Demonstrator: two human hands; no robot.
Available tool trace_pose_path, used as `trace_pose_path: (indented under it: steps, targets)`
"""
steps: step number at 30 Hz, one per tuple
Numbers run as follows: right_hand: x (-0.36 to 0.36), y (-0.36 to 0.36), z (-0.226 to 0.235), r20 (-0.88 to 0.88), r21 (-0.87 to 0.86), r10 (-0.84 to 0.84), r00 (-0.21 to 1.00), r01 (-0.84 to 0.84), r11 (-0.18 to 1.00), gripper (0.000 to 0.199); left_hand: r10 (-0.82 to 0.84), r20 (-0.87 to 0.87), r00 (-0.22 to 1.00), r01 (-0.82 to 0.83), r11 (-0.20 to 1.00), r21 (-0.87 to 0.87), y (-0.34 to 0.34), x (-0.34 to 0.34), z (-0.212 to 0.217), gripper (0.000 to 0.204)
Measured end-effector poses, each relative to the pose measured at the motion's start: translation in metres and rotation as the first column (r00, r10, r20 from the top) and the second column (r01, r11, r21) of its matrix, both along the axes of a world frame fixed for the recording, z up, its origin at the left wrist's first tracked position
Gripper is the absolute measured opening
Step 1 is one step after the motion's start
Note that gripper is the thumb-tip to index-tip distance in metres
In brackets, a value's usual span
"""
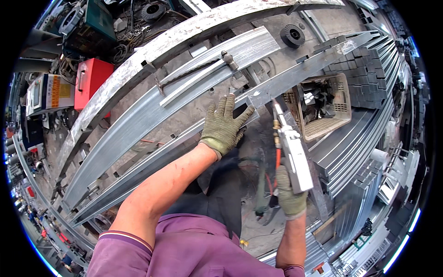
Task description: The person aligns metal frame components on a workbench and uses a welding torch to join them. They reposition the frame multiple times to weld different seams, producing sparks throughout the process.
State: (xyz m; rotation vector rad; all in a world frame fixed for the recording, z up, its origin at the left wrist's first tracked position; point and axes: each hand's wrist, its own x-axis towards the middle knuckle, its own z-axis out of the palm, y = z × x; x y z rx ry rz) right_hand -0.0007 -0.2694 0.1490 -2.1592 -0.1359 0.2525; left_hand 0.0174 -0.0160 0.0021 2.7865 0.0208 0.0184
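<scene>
My left hand, in an olive knitted glove, lies with spread fingers on a long galvanized steel channel. Its fingertips rest by a spot where steel pieces meet. Gripped in my gloved right hand is a handheld welding gun with a boxy silver-white body. Its thin nozzle points up to the channel's near edge, just right of my left fingers. Whether the tip touches the steel, I cannot tell. An orange hose runs beside the gun. Beyond my left hand, a hammer with a twisted metal handle lies on another, wider channel.
A beige plastic crate of metal offcuts stands right of the gun. Stacked steel profiles fill the right side. A larger curved beam arcs across the far side. A red metal box and a black wheel-like disc lie beyond.
</scene>
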Motion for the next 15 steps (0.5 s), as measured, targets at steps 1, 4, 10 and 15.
trace_pose_path:
  steps: [1,4,10,15]
  targets:
    - [-0.004,0.019,0.002,-0.029,0.014,-0.010,1.000,0.010,1.000,0.022,0.003,-0.011,1.000,-0.003,1.000,-0.020,0.001,0.001,0.003,0.076]
    - [-0.012,0.056,-0.002,-0.048,0.068,-0.012,0.999,0.016,0.998,0.025,-0.001,-0.002,1.000,0.001,0.999,-0.049,0.005,-0.001,-0.002,0.072]
    - [-0.021,0.081,-0.018,-0.123,0.001,-0.018,0.992,0.018,1.000,0.027,0.006,-0.072,0.997,-0.009,0.999,-0.044,0.007,-0.002,-0.004,0.068]
    - [-0.016,0.093,-0.016,-0.005,0.000,0.010,1.000,-0.010,1.000,0.024,0.022,-0.026,0.999,-0.023,0.999,-0.049,0.005,-0.004,-0.009,0.071]
